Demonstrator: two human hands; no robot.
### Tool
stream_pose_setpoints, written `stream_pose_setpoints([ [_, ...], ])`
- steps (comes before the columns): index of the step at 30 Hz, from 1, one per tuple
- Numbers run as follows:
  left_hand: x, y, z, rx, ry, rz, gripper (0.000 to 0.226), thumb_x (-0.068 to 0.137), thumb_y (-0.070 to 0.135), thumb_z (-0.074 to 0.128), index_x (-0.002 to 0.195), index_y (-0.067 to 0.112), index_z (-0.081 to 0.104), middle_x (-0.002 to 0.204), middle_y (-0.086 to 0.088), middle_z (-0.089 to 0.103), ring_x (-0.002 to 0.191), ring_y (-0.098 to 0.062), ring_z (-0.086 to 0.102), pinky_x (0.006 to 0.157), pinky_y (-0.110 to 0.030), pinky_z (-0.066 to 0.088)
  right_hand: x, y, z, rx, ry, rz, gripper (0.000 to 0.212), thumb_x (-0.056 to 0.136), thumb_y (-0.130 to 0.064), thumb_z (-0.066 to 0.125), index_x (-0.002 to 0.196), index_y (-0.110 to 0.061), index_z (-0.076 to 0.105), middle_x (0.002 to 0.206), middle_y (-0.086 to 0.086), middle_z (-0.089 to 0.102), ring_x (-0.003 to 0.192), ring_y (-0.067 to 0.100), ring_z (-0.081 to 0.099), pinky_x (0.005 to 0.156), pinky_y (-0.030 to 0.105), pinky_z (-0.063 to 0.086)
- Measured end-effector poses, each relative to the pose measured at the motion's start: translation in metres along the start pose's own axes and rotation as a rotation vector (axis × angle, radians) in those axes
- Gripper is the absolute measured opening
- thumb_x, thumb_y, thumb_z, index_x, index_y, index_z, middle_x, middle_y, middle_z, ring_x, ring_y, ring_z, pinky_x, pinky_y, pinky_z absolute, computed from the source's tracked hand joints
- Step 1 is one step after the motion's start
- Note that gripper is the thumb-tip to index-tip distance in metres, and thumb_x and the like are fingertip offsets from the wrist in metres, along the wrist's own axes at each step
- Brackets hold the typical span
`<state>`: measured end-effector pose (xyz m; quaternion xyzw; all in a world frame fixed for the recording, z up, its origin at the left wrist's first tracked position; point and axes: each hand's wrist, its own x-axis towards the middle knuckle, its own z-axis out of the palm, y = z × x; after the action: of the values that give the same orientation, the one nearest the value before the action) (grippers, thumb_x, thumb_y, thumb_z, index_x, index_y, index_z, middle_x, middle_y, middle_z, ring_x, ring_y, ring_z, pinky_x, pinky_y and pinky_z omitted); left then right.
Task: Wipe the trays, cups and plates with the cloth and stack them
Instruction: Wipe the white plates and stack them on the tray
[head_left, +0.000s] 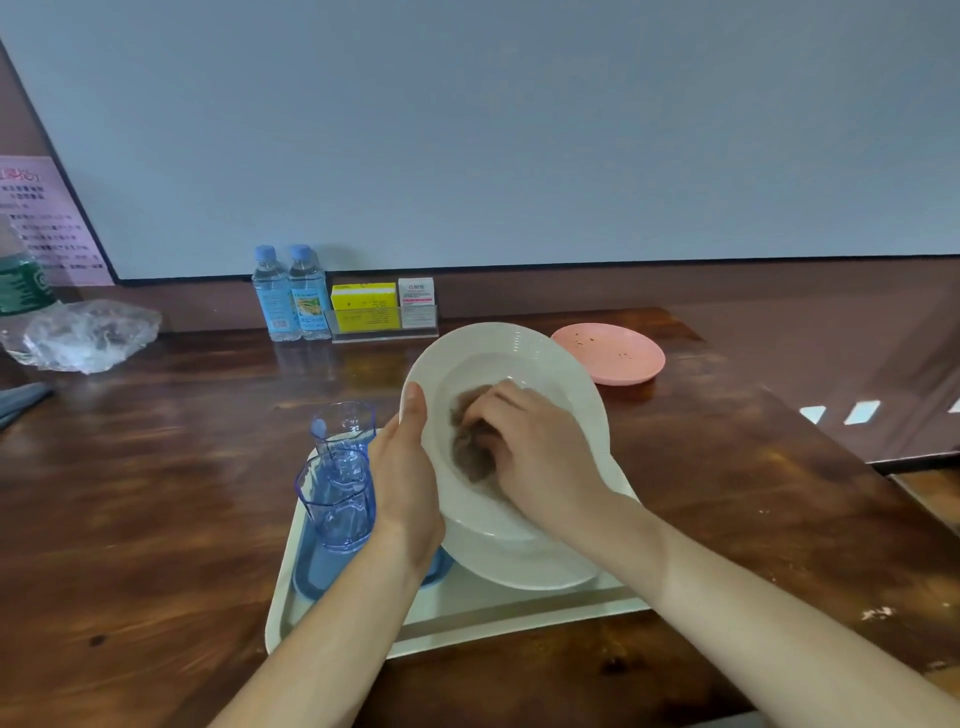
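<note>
Left hand (405, 483) grip: glossy round white plate (511, 344) rim | right hand (530, 441) grip: crumpled brown cloth (470, 453)

— What's the white plate (498, 353) like?
— Glazed, smooth and glossy under my cloth (470, 447), which is brown and fuzzy.
— And the rest?
— The cups (337, 499) are clear blue plastic, and the tray (467, 618) is matt cream plastic. The far pink plate (608, 353) looks matt too. The counter (156, 467) is dark wood, varnished shiny.
</note>
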<state>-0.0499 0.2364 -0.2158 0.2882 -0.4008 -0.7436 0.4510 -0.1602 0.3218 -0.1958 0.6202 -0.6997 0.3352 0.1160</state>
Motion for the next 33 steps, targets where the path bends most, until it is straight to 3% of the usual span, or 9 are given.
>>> stream_pose_setpoints([
  [4,0.001,0.000,-0.001,-0.009,-0.011,-0.007,0.046,0.109,0.052,0.054,0.127,0.017,0.077,0.123,-0.012,0.079,0.120,-0.030,0.074,0.112,-0.056,0.052,0.012,-0.008,0.006,0.009,-0.024,-0.109,0.022,0.092,-0.021,0.059,0.111,-0.021,0.070,0.117,-0.005,0.068,0.100,0.021,0.063,0.080,0.038,0.055],
  [8,0.002,0.001,-0.004,-0.014,-0.005,-0.022,0.044,0.108,0.055,0.054,0.126,0.022,0.077,0.124,-0.006,0.079,0.121,-0.030,0.073,0.112,-0.058,0.052,0.039,0.029,-0.008,-0.128,0.022,-0.063,0.016,0.092,-0.017,0.060,0.103,-0.026,0.068,0.115,-0.006,0.065,0.099,0.023,0.061,0.080,0.043,0.054],
  [14,0.003,-0.001,-0.003,-0.016,0.046,-0.033,0.044,0.105,0.058,0.057,0.122,0.023,0.078,0.121,-0.006,0.080,0.118,-0.033,0.074,0.108,-0.062,0.054,0.004,0.039,-0.037,-0.345,-0.167,-0.054,0.027,0.077,-0.001,0.064,0.089,-0.024,0.056,0.095,-0.005,0.055,0.078,0.027,0.057,0.055,0.039,0.042],
  [18,0.002,-0.002,-0.001,-0.038,0.059,-0.030,0.048,0.106,0.056,0.057,0.125,0.017,0.077,0.121,-0.011,0.080,0.116,-0.034,0.075,0.107,-0.058,0.056,-0.016,0.012,-0.036,-0.134,-0.340,-0.050,0.012,0.075,-0.017,0.061,0.084,-0.026,0.061,0.095,-0.009,0.058,0.080,0.024,0.061,0.064,0.039,0.046],
  [20,0.000,-0.005,-0.001,-0.032,0.043,-0.062,0.058,0.098,0.065,0.063,0.125,0.016,0.077,0.122,-0.012,0.079,0.116,-0.034,0.075,0.107,-0.056,0.056,-0.013,-0.003,-0.025,-0.008,-0.300,-0.069,0.019,0.082,-0.005,0.063,0.083,-0.024,0.067,0.094,-0.011,0.061,0.081,0.019,0.061,0.071,0.040,0.051],
  [23,0.001,-0.010,-0.001,-0.079,0.032,-0.147,0.074,0.078,0.079,0.072,0.114,0.015,0.080,0.114,-0.009,0.080,0.111,-0.029,0.075,0.099,-0.048,0.058,0.004,-0.014,-0.017,0.058,-0.157,-0.115,0.024,0.083,0.003,0.063,0.081,-0.021,0.067,0.091,-0.009,0.062,0.077,0.019,0.059,0.066,0.040,0.051],
  [26,0.005,-0.012,-0.004,-0.158,-0.023,-0.203,0.076,0.083,0.075,0.072,0.130,0.016,0.076,0.133,-0.017,0.074,0.124,-0.034,0.071,0.113,-0.055,0.050,0.015,-0.011,-0.014,0.028,-0.139,-0.159,0.022,0.085,0.002,0.064,0.084,-0.020,0.067,0.093,-0.006,0.062,0.081,0.020,0.058,0.067,0.043,0.052],
  [29,0.005,-0.011,-0.007,-0.209,-0.055,-0.235,0.067,0.098,0.066,0.061,0.137,0.012,0.072,0.137,-0.020,0.071,0.126,-0.040,0.070,0.115,-0.058,0.047,0.008,0.000,-0.017,-0.053,-0.246,-0.215,0.024,0.083,0.001,0.067,0.083,-0.023,0.068,0.094,-0.008,0.061,0.084,0.019,0.056,0.068,0.044,0.052],
  [33,0.004,-0.006,-0.005,-0.155,-0.007,-0.218,0.061,0.096,0.067,0.063,0.136,0.021,0.072,0.130,-0.013,0.076,0.121,-0.040,0.072,0.112,-0.061,0.050,-0.012,0.020,-0.043,-0.069,-0.440,-0.162,0.022,0.084,-0.007,0.075,0.080,-0.028,0.070,0.097,-0.014,0.060,0.087,0.012,0.059,0.072,0.041,0.053],
])
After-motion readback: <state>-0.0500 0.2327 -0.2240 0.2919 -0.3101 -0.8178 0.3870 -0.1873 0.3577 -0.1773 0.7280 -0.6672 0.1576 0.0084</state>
